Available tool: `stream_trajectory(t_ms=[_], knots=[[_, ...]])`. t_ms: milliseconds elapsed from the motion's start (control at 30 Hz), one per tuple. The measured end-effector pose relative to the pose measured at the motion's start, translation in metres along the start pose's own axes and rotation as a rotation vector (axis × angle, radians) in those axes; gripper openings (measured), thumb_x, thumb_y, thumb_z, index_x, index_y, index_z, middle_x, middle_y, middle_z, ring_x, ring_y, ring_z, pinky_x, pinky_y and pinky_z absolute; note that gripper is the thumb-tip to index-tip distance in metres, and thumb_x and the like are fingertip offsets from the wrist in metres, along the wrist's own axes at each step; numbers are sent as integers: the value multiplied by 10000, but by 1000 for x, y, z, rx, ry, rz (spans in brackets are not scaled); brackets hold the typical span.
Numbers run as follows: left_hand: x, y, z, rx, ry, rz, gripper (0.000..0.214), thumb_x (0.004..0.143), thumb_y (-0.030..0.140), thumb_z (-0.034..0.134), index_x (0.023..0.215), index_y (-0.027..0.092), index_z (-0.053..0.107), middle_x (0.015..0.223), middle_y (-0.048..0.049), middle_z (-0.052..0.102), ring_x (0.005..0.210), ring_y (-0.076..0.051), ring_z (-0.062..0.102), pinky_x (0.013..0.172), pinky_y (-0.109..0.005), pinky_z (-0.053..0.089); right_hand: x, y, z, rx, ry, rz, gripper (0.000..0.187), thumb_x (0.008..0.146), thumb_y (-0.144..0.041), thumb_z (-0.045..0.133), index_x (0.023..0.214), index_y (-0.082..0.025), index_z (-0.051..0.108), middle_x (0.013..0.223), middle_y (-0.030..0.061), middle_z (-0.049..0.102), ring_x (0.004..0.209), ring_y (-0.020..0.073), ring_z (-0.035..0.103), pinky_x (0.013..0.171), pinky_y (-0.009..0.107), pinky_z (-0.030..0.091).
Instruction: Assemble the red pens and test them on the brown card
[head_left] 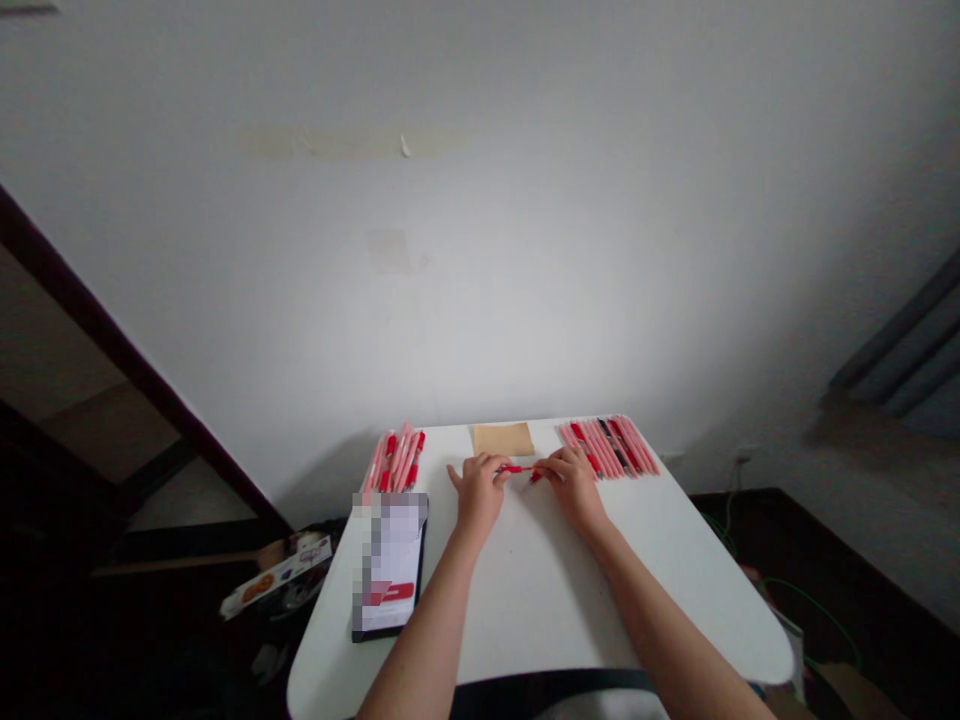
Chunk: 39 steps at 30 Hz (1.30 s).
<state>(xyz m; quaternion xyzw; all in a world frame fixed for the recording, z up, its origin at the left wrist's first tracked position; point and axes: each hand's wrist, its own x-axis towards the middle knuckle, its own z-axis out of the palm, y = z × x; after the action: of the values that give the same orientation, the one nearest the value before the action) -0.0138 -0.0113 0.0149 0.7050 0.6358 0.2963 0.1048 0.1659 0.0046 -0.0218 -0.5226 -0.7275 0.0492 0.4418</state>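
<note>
My left hand (482, 488) is closed around one end of a red pen (514, 469) above the middle of the white table. Its thin end runs to the fingertips of my right hand (576, 488), which are pinched at that side. A small dark red piece (535, 477) shows by the right fingers; whether it belongs to the same pen I cannot tell. Close behind the hands lies a tan rectangular sheet (504, 440). To the right, a row of pink, red and black pens (611, 447) lies side by side.
Several pink and red pens (395, 458) lie in a looser group at the table's back left. A phone or tablet (401, 565) with a lit screen, partly pixelated, rests by the left edge. The white table (540, 610) stands against a pale wall (480, 300).
</note>
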Motion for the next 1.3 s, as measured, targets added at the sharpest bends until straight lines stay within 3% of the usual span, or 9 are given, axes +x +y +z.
stream_trajectory(t_ms=[233,500,800,1033,1300], knots=[[0,1,-3,32,-37,12,178,847,264,574,982,335,667,1095,1,671,1125,-220,505,1103,-666,104,0,-4,-1,11,-3,4,263,892,-344,513,844,-266,760,793,61,625,868,237,496,786,374,403],[-1,-1,0,5,35,13,164,854,270,565,959,331,675,1055,3,675,1093,-207,523,1102,-676,93,0,1,-1,12,29,-12,270,909,-372,505,911,-261,751,833,76,631,885,247,495,806,397,417],[0,-5,1,16,121,-17,189,875,253,527,990,325,658,1069,-5,668,1091,-215,522,1078,-704,132,1,13,1,-31,87,33,364,902,-344,520,1240,-239,605,962,82,649,1011,269,490,900,444,406],[2,-8,0,57,144,-58,198,866,226,529,1002,299,653,1039,-24,659,1086,-227,524,1058,-714,170,-2,11,0,-117,2,9,182,866,-265,580,956,-253,738,976,79,656,1002,265,469,897,427,400],[1,-6,1,71,147,-76,208,865,216,522,1003,295,657,1026,-27,658,1076,-238,524,1039,-722,188,-2,-3,-6,-175,-69,-71,229,855,-229,604,1008,-341,734,1040,50,665,1009,266,443,891,430,391]])
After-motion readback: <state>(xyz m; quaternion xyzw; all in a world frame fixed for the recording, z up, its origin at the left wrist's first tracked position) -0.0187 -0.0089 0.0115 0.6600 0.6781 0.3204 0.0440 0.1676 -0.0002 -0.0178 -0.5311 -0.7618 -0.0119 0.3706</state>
